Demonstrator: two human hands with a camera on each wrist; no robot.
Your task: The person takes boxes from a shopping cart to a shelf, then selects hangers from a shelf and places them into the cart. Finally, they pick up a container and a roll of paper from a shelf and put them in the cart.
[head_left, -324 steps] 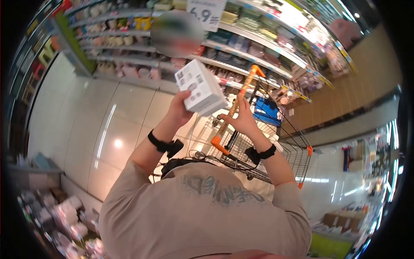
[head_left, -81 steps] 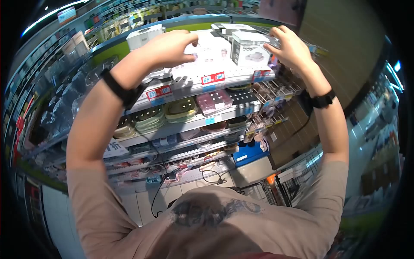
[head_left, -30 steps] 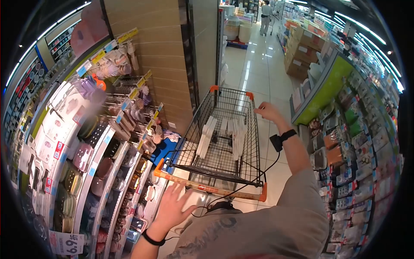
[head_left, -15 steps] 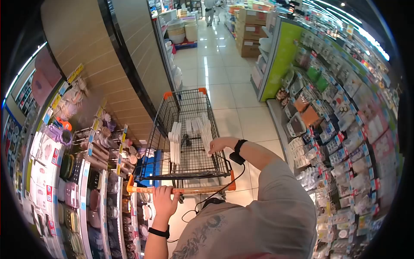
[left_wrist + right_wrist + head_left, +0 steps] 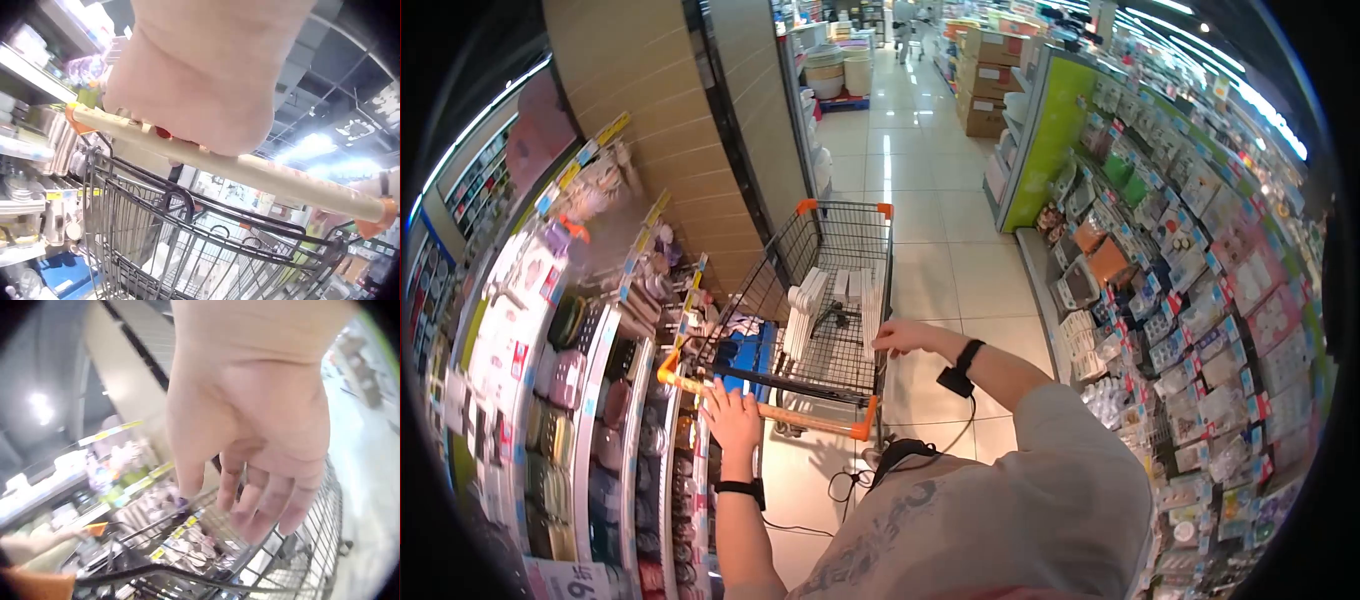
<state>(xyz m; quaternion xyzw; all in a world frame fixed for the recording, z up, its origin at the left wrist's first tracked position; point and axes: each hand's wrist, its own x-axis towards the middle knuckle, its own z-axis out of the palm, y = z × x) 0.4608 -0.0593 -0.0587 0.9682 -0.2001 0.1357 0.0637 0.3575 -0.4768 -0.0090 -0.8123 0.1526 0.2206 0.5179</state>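
Observation:
My left hand (image 5: 733, 420) lies across the orange-ended handle (image 5: 805, 420) of a wire shopping cart (image 5: 835, 235), fingers spread over the bar. In the left wrist view its palm (image 5: 187, 106) presses on the pale handle bar (image 5: 294, 178). At the cart's right side, my right hand (image 5: 905, 338) hangs near the upper rim, holding nothing. The right wrist view shows this hand (image 5: 256, 431) with fingers loosely bent above the wire basket (image 5: 319, 550). Stacks of white items (image 5: 805, 310) stand inside the cart.
Housewares fill the left shelves (image 5: 585, 430), near a blue box (image 5: 745, 358). A tan wall (image 5: 650, 120) stands beyond them. Packaged goods hang on the right rack (image 5: 1190, 280). Cardboard boxes (image 5: 990, 85) and a person (image 5: 903, 30) are farther along the tiled aisle (image 5: 925, 215).
The view has swung from the shelves to the aisle. My left hand has come down onto the handle, and my right hand has moved back from ahead to beside the cart's rim.

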